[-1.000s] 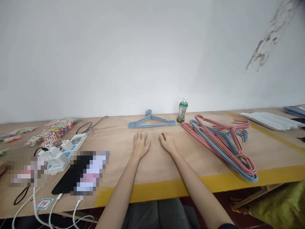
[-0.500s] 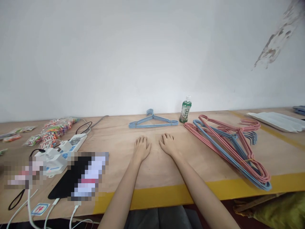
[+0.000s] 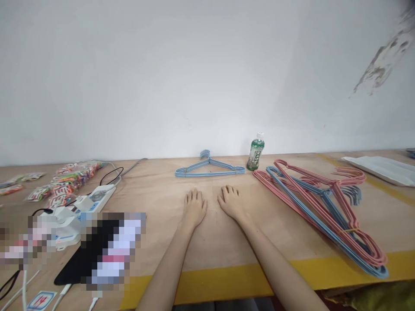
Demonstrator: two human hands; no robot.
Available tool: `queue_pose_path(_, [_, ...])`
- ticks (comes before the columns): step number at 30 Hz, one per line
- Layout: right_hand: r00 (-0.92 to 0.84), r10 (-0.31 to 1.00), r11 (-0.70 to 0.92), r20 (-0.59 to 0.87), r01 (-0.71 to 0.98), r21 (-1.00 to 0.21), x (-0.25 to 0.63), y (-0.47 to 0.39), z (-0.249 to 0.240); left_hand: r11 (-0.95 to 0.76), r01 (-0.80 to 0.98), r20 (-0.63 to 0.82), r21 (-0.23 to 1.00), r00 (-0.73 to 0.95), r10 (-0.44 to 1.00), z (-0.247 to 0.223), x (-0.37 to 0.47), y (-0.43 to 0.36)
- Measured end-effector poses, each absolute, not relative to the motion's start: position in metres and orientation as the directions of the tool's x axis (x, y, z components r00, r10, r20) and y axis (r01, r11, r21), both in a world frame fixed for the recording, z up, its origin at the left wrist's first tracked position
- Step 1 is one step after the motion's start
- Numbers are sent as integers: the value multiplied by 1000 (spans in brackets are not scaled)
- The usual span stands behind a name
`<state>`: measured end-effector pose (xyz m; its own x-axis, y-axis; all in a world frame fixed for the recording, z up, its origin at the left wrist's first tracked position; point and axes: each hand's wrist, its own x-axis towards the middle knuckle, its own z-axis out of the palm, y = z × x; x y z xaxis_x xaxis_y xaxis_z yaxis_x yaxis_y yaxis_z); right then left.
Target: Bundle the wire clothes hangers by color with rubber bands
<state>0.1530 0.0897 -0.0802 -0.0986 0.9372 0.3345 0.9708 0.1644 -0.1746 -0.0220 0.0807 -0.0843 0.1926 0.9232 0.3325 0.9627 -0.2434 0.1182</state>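
Note:
My left hand (image 3: 194, 208) lies palm down on the wooden table (image 3: 214, 255), fingers a little apart, holding nothing. Beside it to the right, my right hand (image 3: 231, 202) rests flat in the same way, also holding nothing. Beyond both hands, near the wall, lies a stack of blue hangers (image 3: 210, 174) with its hooks towards the wall. To the right of my right hand is a pile of bundled pink hangers (image 3: 333, 203) and blue hangers (image 3: 300, 206), overlapping each other. Neither hand touches any hanger.
A green-labelled bottle (image 3: 256, 152) stands by the wall. At left are a power strip (image 3: 103, 198) with plugs and cables, a blurred dark device (image 3: 87, 255) and colourful packets (image 3: 65, 185). A white tray (image 3: 382, 169) lies at far right.
The whole view has shifted slightly, with the table's things appearing a little lower and more spread out. Both hands stay flat in the same place on the table.

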Motion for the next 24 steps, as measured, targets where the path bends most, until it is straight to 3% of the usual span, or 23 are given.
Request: queue_pose_path(24, [-159, 958, 189, 239, 976, -110, 154, 88, -83, -229, 971, 293, 68, 200, 935, -82, -19, 81])
